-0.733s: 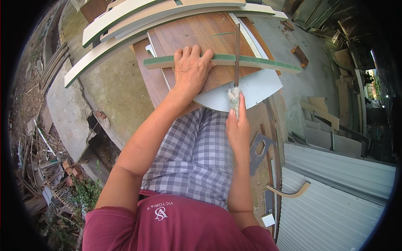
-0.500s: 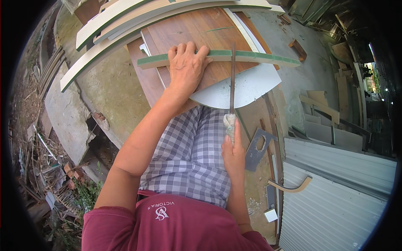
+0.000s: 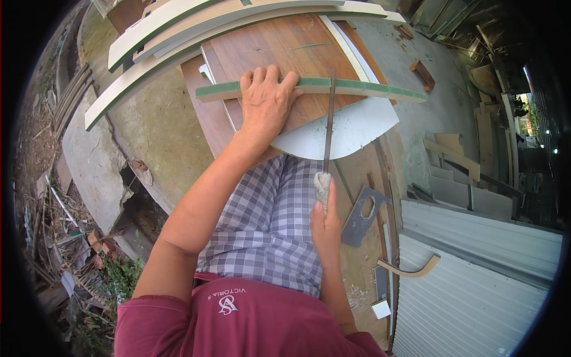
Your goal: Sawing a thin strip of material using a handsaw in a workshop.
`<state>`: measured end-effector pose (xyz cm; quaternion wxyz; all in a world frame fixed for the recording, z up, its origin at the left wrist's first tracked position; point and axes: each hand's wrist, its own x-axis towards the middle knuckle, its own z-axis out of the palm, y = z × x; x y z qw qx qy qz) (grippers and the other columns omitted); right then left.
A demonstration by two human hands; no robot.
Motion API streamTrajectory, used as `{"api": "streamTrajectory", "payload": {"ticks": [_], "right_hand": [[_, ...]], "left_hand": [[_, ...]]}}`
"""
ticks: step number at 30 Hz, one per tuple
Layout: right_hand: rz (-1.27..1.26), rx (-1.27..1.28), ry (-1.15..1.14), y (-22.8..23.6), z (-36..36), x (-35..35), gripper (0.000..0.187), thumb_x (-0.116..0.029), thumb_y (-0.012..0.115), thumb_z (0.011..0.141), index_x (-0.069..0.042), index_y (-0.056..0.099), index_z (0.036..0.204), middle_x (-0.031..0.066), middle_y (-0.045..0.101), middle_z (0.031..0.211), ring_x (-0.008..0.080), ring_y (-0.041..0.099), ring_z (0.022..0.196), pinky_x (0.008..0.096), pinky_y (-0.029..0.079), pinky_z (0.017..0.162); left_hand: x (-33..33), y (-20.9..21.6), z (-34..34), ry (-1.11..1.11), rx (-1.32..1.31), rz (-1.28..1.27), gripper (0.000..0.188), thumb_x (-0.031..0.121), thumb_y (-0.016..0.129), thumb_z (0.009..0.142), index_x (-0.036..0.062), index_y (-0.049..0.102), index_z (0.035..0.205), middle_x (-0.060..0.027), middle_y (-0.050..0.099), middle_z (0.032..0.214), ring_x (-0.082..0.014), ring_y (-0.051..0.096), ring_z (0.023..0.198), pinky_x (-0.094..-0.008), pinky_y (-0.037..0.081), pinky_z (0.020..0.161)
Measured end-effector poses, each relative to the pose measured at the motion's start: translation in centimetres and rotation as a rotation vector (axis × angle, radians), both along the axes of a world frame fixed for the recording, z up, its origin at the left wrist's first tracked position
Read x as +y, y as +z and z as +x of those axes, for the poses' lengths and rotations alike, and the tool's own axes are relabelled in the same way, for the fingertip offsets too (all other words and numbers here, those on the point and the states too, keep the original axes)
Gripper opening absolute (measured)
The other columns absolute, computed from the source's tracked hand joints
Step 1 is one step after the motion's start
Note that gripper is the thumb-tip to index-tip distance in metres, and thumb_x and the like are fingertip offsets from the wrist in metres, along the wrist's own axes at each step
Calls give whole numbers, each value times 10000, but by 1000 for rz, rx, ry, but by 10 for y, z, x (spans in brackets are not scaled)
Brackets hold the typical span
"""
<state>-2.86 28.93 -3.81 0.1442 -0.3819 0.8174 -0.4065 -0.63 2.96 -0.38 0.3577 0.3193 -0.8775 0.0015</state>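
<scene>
Lying at upper centre, a board [image 3: 279, 44] is bearing a strip [image 3: 375, 90]; left hand [image 3: 266, 100] is gripping it, right hand [image 3: 326, 226] a tool [image 3: 329, 128]; sheeting [image 3: 464, 297] is filling lower right.

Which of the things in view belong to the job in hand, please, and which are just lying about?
In use:
green-edged strip, under the left hand
thin dark tool with wrapped handle, in the right hand
brown board, beneath the strip

Seemingly just lying about:
grey plate with a hole
curved wooden piece
small white square
brown block on the floor
</scene>
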Motion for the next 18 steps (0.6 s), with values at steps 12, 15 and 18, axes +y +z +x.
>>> {"api": "streamTrajectory", "payload": {"ticks": [12, 15, 18], "right_hand": [[78, -312, -2, 55, -49, -79, 576, -146, 421, 1000, -137, 240, 1547, 18, 516, 746, 76, 439, 589, 251, 419, 553], [50, -195, -3, 23, -29, -45, 575, -145, 420, 999, -129, 241, 1546, 27, 548, 814, 76, 447, 595, 248, 420, 556], [56, -249, -4, 16, -4, -7, 554, -178, 443, 1001, -188, 274, 1529, 244, 523, 1369, 417, 609, 1118, 432, 481, 920]], "left_hand": [[-6, 0, -1, 2, 4, 6, 212, 288, 677, 845, 171, 627, 1016, -47, 563, 879, -245, 554, 863, -401, 373, 813], [-4, -1, 1, 22, -23, 23, 213, 286, 678, 844, 170, 627, 1015, -46, 559, 874, -242, 551, 860, -392, 368, 814], [-3, 1, 3, 23, -40, 29, 215, 286, 679, 842, 168, 628, 1013, -48, 559, 874, -244, 549, 861, -394, 366, 814]]}}
